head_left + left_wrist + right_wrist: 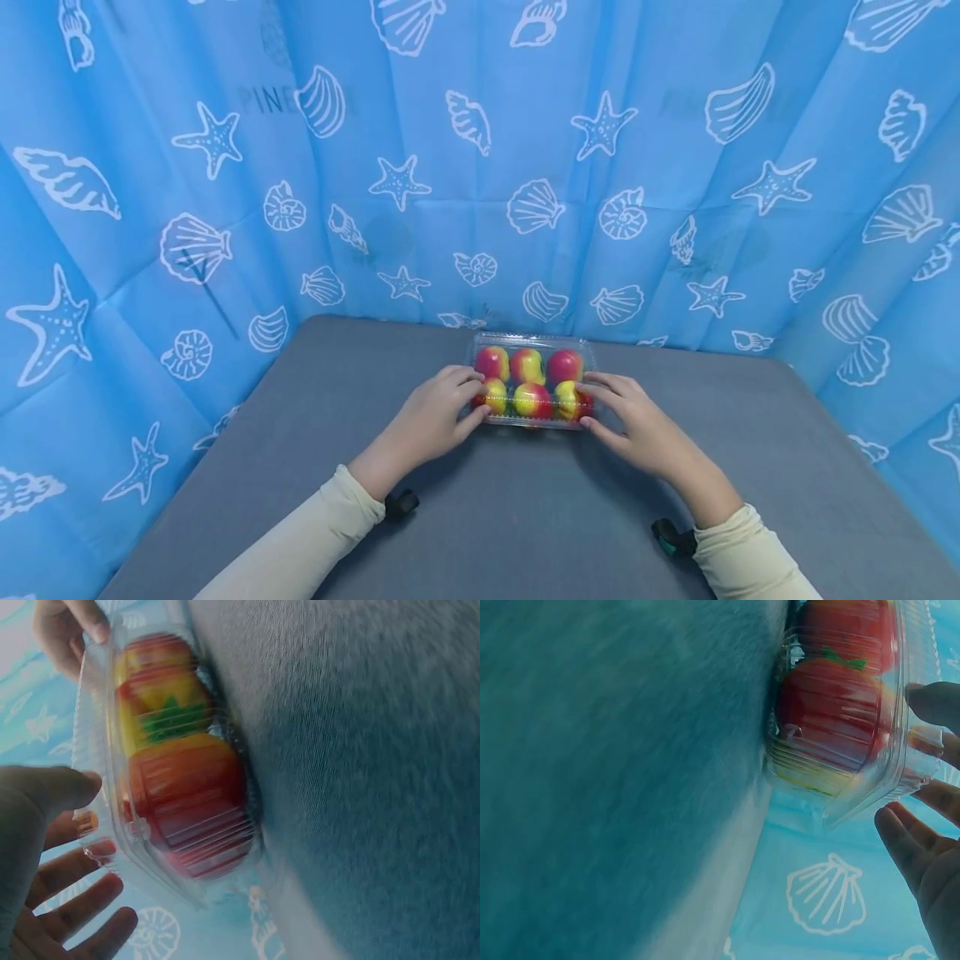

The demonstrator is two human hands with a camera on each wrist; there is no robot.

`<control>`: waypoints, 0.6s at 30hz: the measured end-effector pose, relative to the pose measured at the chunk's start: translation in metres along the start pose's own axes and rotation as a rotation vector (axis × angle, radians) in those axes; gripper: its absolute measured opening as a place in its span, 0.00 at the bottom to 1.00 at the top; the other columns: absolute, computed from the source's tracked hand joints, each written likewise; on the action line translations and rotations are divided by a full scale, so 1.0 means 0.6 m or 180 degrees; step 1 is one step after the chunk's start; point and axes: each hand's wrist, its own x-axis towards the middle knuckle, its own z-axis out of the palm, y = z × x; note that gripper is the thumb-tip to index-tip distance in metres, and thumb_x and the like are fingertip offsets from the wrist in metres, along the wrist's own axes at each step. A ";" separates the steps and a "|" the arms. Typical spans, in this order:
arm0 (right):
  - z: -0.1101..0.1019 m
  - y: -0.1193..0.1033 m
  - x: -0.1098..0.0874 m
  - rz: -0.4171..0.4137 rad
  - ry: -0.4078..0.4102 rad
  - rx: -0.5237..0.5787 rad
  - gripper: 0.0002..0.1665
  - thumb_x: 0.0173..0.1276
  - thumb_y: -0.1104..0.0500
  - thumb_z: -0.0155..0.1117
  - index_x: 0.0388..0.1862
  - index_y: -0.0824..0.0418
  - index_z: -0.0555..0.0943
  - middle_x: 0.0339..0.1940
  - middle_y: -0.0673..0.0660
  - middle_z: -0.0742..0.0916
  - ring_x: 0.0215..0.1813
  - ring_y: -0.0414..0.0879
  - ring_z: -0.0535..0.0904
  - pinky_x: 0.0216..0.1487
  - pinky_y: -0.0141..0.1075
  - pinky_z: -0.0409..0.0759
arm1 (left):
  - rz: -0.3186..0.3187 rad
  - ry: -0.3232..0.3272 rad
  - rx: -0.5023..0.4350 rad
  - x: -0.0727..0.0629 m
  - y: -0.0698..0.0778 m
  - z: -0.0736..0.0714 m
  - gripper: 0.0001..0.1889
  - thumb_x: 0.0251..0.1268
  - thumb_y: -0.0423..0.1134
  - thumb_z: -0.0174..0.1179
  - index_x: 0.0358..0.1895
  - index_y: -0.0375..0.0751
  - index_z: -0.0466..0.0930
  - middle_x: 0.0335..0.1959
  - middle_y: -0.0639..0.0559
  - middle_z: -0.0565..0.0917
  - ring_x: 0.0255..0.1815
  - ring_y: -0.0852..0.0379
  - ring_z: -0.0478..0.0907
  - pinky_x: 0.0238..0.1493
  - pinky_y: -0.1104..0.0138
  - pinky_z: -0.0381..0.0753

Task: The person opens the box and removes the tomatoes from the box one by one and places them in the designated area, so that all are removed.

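Observation:
A clear plastic fruit box (531,423) with a ridged lid stands on the grey table, holding several red-and-yellow fruits (532,400) that look like apples. They lie in two rows; green leaf shapes show on some in both wrist views. At the box's left front corner, my left hand (438,412) pinches the lid rim, thumb in front and other fingers spread along the side. My right hand (637,421) does likewise at the right front corner, its thumb (934,703) on the rim and a finger showing through the plastic. The lid lies over the fruits.
The grey table (517,517) reaches back to a blue curtain (480,167) printed with white shells and starfish, which hangs behind and along both sides. The box sits near the table's back edge. Black straps (401,504) are at both wrists, below cream sleeves (300,542).

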 end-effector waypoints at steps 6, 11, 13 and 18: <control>0.008 -0.005 0.013 -0.0005 -0.0038 0.0105 0.31 0.69 0.55 0.77 0.70 0.58 0.81 0.72 0.63 0.80 0.74 0.61 0.72 0.65 0.63 0.83 | -0.0038 0.0087 0.0014 -0.010 -0.011 -0.006 0.18 0.68 0.48 0.74 0.55 0.42 0.89 0.55 0.49 0.88 0.59 0.53 0.82 0.62 0.60 0.87; 0.014 -0.001 0.016 -0.0075 0.0035 0.0177 0.29 0.69 0.57 0.77 0.68 0.58 0.82 0.71 0.62 0.81 0.73 0.63 0.72 0.66 0.67 0.80 | -0.0057 0.0091 -0.0062 -0.009 -0.017 -0.005 0.17 0.68 0.48 0.74 0.54 0.44 0.90 0.55 0.51 0.88 0.59 0.54 0.81 0.61 0.61 0.87; 0.016 0.000 0.014 -0.0107 0.0067 0.0189 0.29 0.69 0.57 0.77 0.68 0.58 0.82 0.71 0.63 0.81 0.72 0.63 0.72 0.65 0.68 0.80 | -0.0049 0.0073 -0.0099 -0.008 -0.018 -0.004 0.16 0.68 0.47 0.74 0.53 0.44 0.90 0.55 0.51 0.88 0.58 0.54 0.81 0.61 0.61 0.88; 0.018 0.000 0.015 -0.0069 0.0066 0.0229 0.29 0.69 0.57 0.77 0.68 0.58 0.82 0.71 0.62 0.81 0.72 0.62 0.71 0.65 0.69 0.80 | -0.0069 0.0063 -0.0123 -0.008 -0.021 -0.004 0.15 0.69 0.47 0.73 0.53 0.44 0.90 0.54 0.50 0.88 0.59 0.54 0.81 0.61 0.61 0.88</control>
